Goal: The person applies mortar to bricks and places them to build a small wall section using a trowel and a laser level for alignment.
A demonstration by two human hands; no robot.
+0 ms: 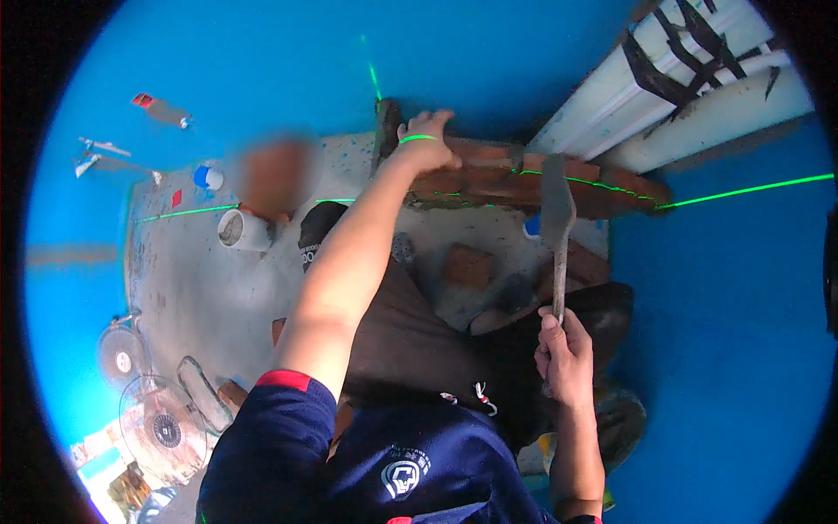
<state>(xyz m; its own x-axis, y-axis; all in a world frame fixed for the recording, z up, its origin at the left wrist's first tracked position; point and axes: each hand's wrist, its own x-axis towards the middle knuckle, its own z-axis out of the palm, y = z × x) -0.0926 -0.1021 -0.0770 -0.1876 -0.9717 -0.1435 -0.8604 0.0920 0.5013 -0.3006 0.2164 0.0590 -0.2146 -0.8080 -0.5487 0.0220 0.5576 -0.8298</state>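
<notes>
My left hand (428, 142) reaches out to the left end of a low red brick wall (559, 181). Its fingers lie over the far side and its thumb over the near side of a brick (482, 153) on the top course. A dark upright piece (387, 122) stands just left of that hand. My right hand (566, 354) is closed round the handle of a trowel (557, 205), its grey blade raised in front of the wall. Green laser light runs along the bricks and across my left wrist.
White pipes (672, 87) with black tape stand behind the wall at right. A loose brick (469, 265) lies near my legs. Left are a white bucket (244, 230), a blurred reddish stack (275, 175) and a fan (164, 428). Blue walls (724, 262) enclose the corner.
</notes>
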